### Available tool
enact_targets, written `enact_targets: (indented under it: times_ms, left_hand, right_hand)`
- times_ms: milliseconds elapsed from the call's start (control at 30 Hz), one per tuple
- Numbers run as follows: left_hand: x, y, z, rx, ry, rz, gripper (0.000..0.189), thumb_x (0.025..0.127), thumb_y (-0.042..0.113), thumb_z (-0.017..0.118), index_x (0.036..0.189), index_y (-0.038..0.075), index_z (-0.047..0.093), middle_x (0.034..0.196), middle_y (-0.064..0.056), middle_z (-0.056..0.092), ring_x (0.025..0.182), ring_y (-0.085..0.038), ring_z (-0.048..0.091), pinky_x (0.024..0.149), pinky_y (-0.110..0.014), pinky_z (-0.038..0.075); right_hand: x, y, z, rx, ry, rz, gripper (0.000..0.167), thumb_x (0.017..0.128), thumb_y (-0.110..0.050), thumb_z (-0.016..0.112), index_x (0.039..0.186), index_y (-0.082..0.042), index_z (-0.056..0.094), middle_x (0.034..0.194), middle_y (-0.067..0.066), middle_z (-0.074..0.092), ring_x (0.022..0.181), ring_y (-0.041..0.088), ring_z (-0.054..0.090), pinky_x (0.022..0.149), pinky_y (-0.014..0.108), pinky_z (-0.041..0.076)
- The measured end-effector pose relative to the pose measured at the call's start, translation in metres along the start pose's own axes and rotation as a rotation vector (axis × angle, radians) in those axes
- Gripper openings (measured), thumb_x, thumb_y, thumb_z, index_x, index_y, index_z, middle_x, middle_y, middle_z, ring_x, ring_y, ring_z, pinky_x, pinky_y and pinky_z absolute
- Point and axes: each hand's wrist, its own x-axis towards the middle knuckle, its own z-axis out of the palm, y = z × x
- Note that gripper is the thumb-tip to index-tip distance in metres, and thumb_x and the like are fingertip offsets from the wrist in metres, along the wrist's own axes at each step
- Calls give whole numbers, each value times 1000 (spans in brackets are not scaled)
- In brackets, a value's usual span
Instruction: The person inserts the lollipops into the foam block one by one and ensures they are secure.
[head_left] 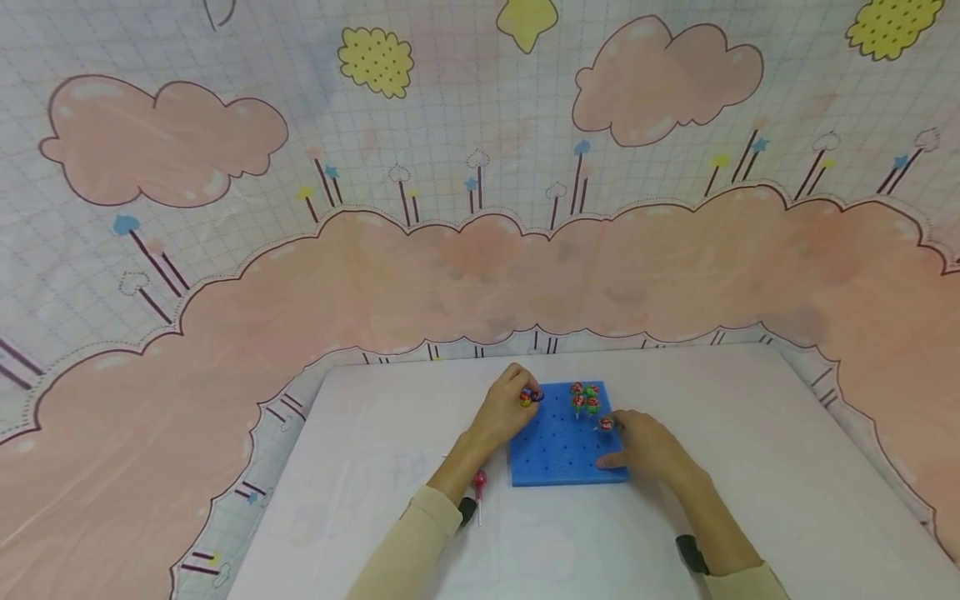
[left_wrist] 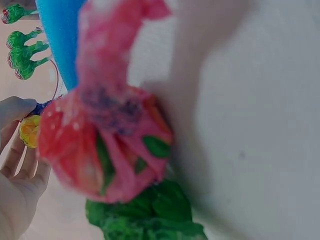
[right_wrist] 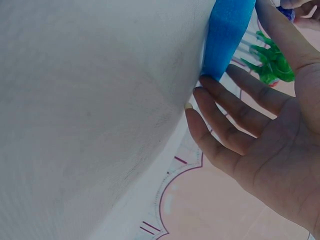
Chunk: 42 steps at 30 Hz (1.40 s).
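Observation:
A blue foam board (head_left: 551, 467) dotted with small holes lies flat on the table. At its far left corner my left hand (head_left: 510, 407) pinches a lollipop (left_wrist: 30, 130) in a yellow and dark blue wrapper. Whether one or two lollipops are there, I cannot tell. My right hand (head_left: 647, 446) rests along the board's right edge, thumb on top and fingers (right_wrist: 240, 110) at its side. Several green-wrapped lollipops (head_left: 592, 405) stand upright in the far right part. Another lollipop (head_left: 606, 424) stands tilted near the right fingertips.
Left of the board, by my left forearm, a pink-red lollipop (head_left: 480, 480) lies on the white table (head_left: 375, 433). In the left wrist view it looms large, with a green-wrapped one (left_wrist: 145, 212) beside it. A cloud-patterned sheet (head_left: 480, 267) hangs behind the table.

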Motion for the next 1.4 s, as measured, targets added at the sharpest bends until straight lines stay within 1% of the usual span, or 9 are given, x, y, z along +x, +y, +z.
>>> enact_targets:
  times_ms: [333, 467, 667, 767, 867, 1033, 1233, 1300, 1400]
  left_hand:
    - [-7, -1, -8, -13, 8, -6, 23, 89, 8, 81, 108, 10, 69, 116, 1, 55, 108, -20, 62, 96, -32, 54]
    - [-9, -1, -20, -45, 36, -38, 21, 93, 14, 79, 111, 9, 68, 119, -1, 55, 111, -24, 63, 97, -36, 55]
    - [-14, -2, -41, -45, 87, -84, 17, 96, 11, 74, 111, 10, 67, 122, 0, 55, 110, -17, 62, 97, -36, 56]
    - [-17, -2, -50, -45, 77, -108, 15, 96, 10, 73, 110, 11, 67, 120, -1, 56, 108, -19, 64, 95, -37, 56]
    - [-19, -3, -58, -46, 10, -142, 14, 97, 12, 72, 111, 12, 68, 118, -4, 59, 106, -21, 66, 93, -37, 57]
    - [-28, -9, -72, -54, -192, -225, 19, 97, 11, 73, 115, 7, 70, 116, -9, 63, 102, -22, 66, 87, -36, 59]
    - [-40, -16, -77, -50, -428, -312, 14, 94, 17, 78, 107, 14, 75, 108, -2, 65, 95, -20, 62, 79, -32, 57]
    - [-43, -17, -77, -56, -477, -332, 12, 92, 18, 80, 103, 17, 76, 106, 1, 65, 94, -20, 61, 76, -32, 56]
    - [-47, -16, -76, -67, -519, -353, 12, 91, 16, 80, 102, 17, 77, 105, 1, 65, 93, -20, 60, 74, -32, 56]
  right_hand:
    - [-2, -1, 2, -3, -5, 6, 92, 72, -41, 95, 138, 11, 57, 134, 31, 62, 130, 52, 55, 104, 63, 47]
    - [-1, -2, 0, -7, -9, 6, 92, 72, -42, 95, 138, 11, 57, 134, 31, 62, 130, 52, 54, 105, 63, 47]
    - [-1, -1, -1, -10, -8, 3, 94, 72, -43, 95, 139, 11, 56, 135, 31, 62, 130, 52, 54, 105, 63, 46]
    - [-1, 0, -1, -13, -8, -1, 92, 73, -43, 95, 138, 10, 57, 135, 30, 62, 131, 52, 54, 105, 63, 46]
    - [-1, 0, -1, -15, -7, 0, 92, 73, -42, 95, 138, 10, 57, 136, 31, 61, 131, 52, 53, 106, 64, 45]
    - [0, 0, 0, -10, -10, 7, 93, 73, -42, 95, 139, 11, 56, 136, 31, 61, 132, 53, 52, 106, 64, 45]
    - [1, 2, 3, -19, -10, 10, 95, 73, -45, 94, 140, 10, 56, 137, 31, 61, 132, 52, 53, 105, 64, 45]
    - [1, 3, 3, -20, -8, 7, 95, 73, -45, 94, 140, 10, 55, 137, 31, 61, 132, 52, 53, 105, 64, 45]
    - [0, 2, 3, -15, -7, 4, 95, 73, -45, 94, 140, 10, 55, 136, 31, 61, 131, 53, 53, 105, 64, 46]
